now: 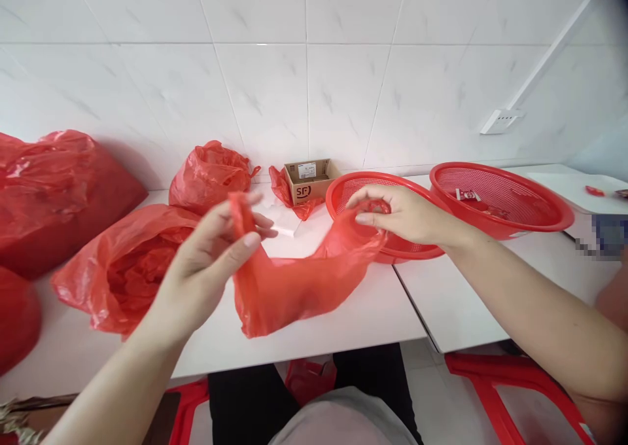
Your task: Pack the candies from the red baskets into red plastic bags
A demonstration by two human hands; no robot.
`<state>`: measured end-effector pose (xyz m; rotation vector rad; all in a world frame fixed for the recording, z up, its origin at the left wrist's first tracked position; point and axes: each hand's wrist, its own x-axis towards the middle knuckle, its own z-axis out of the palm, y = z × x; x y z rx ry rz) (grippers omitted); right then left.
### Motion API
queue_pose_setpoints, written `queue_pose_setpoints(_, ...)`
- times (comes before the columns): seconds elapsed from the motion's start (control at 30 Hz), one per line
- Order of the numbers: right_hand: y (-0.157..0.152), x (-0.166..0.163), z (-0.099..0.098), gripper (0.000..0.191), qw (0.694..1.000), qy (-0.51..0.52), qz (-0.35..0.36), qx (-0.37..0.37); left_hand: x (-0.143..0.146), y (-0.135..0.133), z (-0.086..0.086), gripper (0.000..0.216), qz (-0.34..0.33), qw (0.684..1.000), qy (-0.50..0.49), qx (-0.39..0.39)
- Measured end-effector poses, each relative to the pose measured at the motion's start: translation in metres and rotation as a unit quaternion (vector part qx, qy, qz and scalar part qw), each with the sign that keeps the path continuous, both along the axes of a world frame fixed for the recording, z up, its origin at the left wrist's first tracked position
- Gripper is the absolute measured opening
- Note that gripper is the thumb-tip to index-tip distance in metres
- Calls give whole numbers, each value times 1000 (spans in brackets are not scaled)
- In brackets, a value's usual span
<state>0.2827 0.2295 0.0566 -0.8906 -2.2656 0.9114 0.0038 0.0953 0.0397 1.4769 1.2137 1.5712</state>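
Note:
A thin red plastic bag [304, 288] is stretched between my two hands above the front of the white table. My left hand [210, 255] has one upright handle of the bag between its thumb and fingers; the fingers are slightly blurred. Bunched in the closed fingers of my right hand [387, 213] is the opposite handle, raised in front of a red plastic basket [346, 186]. The bag sags in the middle, with a darker shape showing faintly through it. Left of my left hand lies an opened red bag [81, 284] with more crumpled red plastic inside.
Full red bags [63, 177] crowd the table's left side, and a tied bag [209, 173] stands by the wall. A small cardboard box [311, 186] sits at the back. A second red basket [515, 203] holds small packets. Red stools [520, 373] stand below; another person's arm shows at right.

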Motion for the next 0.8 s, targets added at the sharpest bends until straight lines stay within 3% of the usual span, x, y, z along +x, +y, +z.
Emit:
queue_pose_setpoints(0.2, 15, 14, -2, 22, 997, -3, -75, 32, 0, -2, -28, 37, 3, 999, -2, -47)
queue_pose_setpoints(0.33, 11, 11, -13, 18, 985, -12, -151, 88, 10, -8, -37, 33, -42, 992, 57, -106)
queue_pose_setpoints(0.4, 0, 3, -20, 19, 991, -46, -104, 75, 6, -8, -34, 40, -42, 994, 32, -94)
queue_pose_setpoints(0.47, -11, -4, -25, 21, 995, -102, 6, 14, -3, -6, -27, 41, -5, 999, -29, -32)
queue_pose_setpoints(0.53, -15, -7, -27, 23, 992, -111, 54, -28, -13, -4, -18, 39, 37, 995, -81, 41)
queue_pose_setpoints(0.6, -8, -4, -26, 22, 998, -65, 3, -9, -19, -4, -13, 43, 47, 992, -97, 68)
queue_pose_setpoints(0.7, 11, 6, -19, 19, 993, -10, -104, 58, -17, -5, -14, 49, 6, 996, -82, 24)
queue_pose_setpoints(0.8, 17, 7, -4, 18, 991, 8, -116, 72, -11, 0, -16, 47, -29, 995, -97, 6)
